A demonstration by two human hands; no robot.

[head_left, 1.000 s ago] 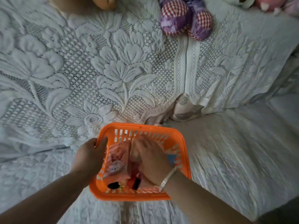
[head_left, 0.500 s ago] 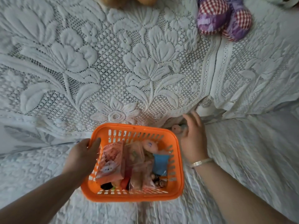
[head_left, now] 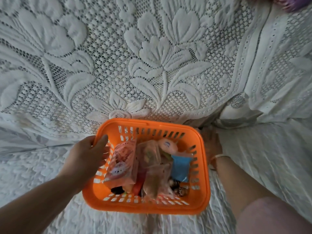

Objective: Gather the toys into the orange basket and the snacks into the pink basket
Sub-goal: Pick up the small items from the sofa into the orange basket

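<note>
Between two hands, one orange basket (head_left: 199,173)

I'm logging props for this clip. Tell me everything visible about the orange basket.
The orange basket is glossy rectangular plastic with rounded corners, a rolled rim and slotted walls. It sits upright on the white quilted cover, packed with packaged toys. The left hand holds its left rim, thumb inside; the right hand is beside its right wall.

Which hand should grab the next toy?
Probably the right hand: it sits free beside the orange basket, at the lace cover's edge, though blurred. The left hand grips the rim.
</note>
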